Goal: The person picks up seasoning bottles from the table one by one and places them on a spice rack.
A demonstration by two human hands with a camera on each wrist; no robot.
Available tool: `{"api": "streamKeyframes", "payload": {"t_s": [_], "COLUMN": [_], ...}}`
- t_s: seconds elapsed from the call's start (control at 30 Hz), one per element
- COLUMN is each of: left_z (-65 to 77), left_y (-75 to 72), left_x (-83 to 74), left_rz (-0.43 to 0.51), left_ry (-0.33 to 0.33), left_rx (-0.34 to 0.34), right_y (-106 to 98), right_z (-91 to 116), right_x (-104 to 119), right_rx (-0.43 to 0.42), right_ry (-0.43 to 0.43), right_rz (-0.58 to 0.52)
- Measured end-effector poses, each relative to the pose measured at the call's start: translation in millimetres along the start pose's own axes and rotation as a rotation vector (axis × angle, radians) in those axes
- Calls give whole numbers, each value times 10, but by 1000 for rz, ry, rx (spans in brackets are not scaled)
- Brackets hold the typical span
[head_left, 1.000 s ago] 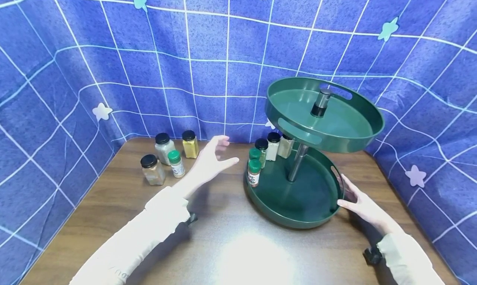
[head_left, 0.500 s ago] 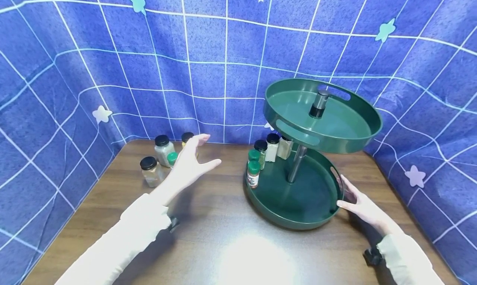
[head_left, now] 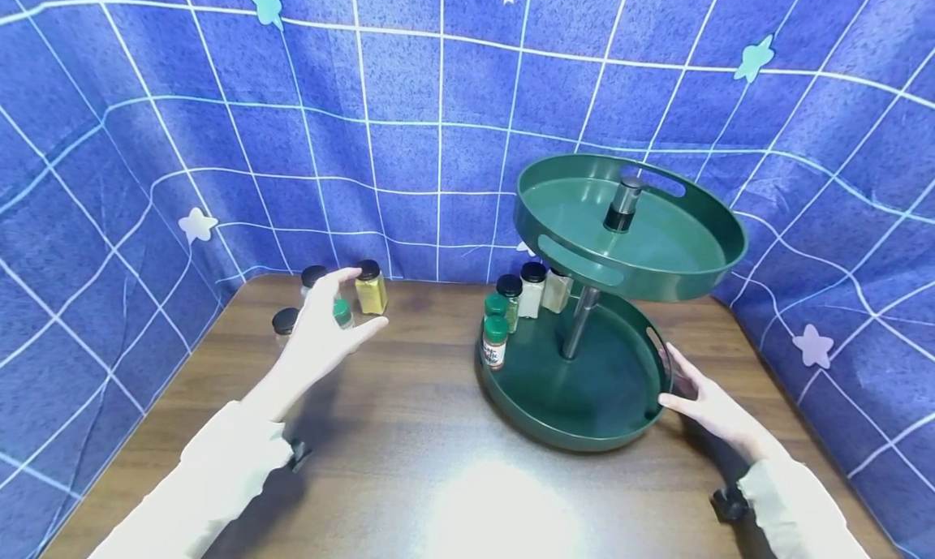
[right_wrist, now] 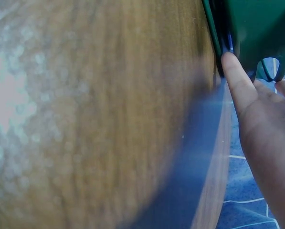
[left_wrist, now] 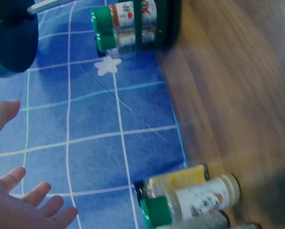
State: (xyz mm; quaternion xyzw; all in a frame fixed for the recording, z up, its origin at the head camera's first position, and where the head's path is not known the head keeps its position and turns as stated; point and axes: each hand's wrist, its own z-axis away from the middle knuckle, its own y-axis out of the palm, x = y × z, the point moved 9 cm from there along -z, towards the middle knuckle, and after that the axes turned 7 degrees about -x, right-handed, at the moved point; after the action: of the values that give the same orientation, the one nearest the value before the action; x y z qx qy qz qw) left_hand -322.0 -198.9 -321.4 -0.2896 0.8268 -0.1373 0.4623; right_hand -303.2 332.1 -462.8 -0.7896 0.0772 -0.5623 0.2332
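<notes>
Dark green, the lower tray (head_left: 613, 389) has my right hand (head_left: 708, 401) resting spread at its rim. My left hand (head_left: 317, 332) hangs wide by the green-capped jar (head_left: 342, 311); beyond stands the yellow jar (head_left: 372, 297). Guiding remotely, I'd close squarely round one body, sparing its neighbour.

Five jars (head_left: 509, 309) on lower green tray (head_left: 606, 393)

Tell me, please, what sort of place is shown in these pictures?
Probably a tabletop space set up for filming, rather than a real kitchen: a blue star-patterned cloth hangs around a wooden table, which bears a green two-tier tray and small jars.
</notes>
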Motion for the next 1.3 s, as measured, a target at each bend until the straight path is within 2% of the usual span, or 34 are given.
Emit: {"api": "streamKeyframes", "payload": {"t_s": [0.23, 0.47, 0.73, 0.83, 1.0, 1.3], "left_z": [95, 177, 255, 282, 322, 347], "left_y": [-174, -352, -546, -599, -651, -691], "left_x": [216, 409, 588, 687, 871, 1103], "left_rz": [-47, -32, -89, -100, -122, -147], "left_ry": [11, 23, 82, 62, -8, -114], "left_rx": [-40, -104, -156, -163, -165, -155], "right_y": [15, -3, -6, -13, -18, -10], "right_z": [-8, 0, -3, -3, -1, -4], "right_x": [-28, -29, -49, -70, -79, -62], "right_rx": [19, 1, 4, 0, 3, 6], "right_ry": [11, 33, 39, 46, 42, 36], "right_rz": [-10, 23, 22, 29, 32, 18]}}
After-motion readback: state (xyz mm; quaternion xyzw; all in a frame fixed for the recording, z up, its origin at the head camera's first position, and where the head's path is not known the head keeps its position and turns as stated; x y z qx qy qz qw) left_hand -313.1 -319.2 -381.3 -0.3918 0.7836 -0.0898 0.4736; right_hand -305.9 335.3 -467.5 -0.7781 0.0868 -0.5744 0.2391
